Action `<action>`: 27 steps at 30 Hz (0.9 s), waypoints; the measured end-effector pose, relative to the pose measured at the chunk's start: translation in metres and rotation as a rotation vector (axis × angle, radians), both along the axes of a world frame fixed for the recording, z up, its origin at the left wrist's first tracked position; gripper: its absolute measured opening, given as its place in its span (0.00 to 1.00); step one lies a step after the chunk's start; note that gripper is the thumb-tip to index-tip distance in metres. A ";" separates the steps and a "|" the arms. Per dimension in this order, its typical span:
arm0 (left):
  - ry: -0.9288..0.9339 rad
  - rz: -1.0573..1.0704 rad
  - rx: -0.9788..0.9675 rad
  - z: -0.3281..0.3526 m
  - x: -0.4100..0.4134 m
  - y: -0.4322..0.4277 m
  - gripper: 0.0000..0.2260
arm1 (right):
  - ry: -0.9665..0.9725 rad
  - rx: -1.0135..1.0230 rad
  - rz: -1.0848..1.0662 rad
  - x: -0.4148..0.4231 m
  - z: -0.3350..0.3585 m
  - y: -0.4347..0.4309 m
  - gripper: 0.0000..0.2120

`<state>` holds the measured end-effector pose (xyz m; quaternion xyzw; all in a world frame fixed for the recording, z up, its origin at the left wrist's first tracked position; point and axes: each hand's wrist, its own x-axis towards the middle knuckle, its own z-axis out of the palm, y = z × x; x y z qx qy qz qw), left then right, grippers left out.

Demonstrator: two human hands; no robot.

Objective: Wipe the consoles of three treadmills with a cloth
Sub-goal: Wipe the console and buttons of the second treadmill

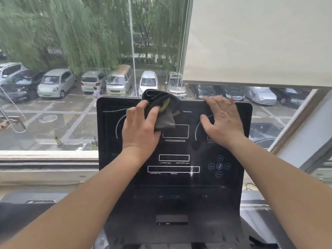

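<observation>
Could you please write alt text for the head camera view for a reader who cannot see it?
The left hand grips a dark cloth against a black treadmill console; the right hand rests flat on its top right.

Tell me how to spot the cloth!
Find the big black treadmill console in front of the window. Near its top edge, the left hand grips a bunched cloth. It is the only soft, crumpled thing there, dark grey with a yellow-green trim.
</observation>
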<state>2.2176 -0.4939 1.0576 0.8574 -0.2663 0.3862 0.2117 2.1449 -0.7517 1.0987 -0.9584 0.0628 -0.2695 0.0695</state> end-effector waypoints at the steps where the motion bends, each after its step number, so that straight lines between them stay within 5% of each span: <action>1: 0.017 -0.026 -0.014 -0.013 -0.008 -0.002 0.28 | 0.003 0.000 0.007 0.000 0.000 0.000 0.29; 7: -0.181 -0.363 0.433 -0.037 -0.004 0.019 0.30 | 0.065 0.071 0.090 -0.007 0.015 -0.012 0.27; 13: 0.040 -0.071 0.050 -0.012 -0.011 -0.014 0.31 | 0.019 0.066 -0.060 -0.027 0.023 -0.042 0.22; 20: -0.103 -0.258 0.337 -0.016 -0.018 -0.026 0.33 | -0.160 0.126 0.100 -0.031 0.000 -0.067 0.21; 25: 0.115 0.098 -0.061 -0.007 -0.035 -0.073 0.30 | -0.222 0.227 0.203 -0.027 -0.006 -0.082 0.23; 27: 0.161 0.106 -0.074 -0.025 -0.051 -0.087 0.31 | -0.203 0.264 0.218 -0.026 -0.006 -0.085 0.23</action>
